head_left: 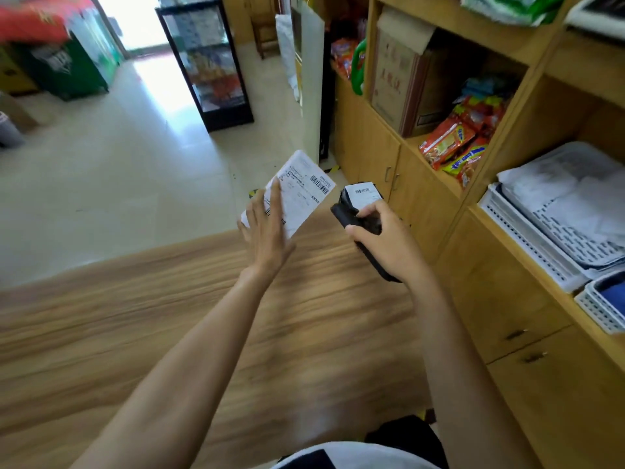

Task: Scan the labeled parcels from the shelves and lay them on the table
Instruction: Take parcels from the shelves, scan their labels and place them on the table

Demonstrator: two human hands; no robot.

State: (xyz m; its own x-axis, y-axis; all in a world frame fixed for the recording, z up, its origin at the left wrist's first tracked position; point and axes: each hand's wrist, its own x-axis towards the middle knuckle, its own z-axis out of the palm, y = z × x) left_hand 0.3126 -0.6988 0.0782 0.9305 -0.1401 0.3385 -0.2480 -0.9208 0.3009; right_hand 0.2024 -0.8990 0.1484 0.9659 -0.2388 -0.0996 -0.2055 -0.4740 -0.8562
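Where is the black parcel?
Head view, right of centre: the right hand grips the black parcel over the table, right of the white parcel at the left hand.

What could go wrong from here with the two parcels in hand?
1. The left hand lies on the white parcel with straight fingers and no grip. At the far edge of the table, the parcel might slip to the floor.
2. The right hand grips the black parcel with a finger at the edge of its label, which could hinder a scan.
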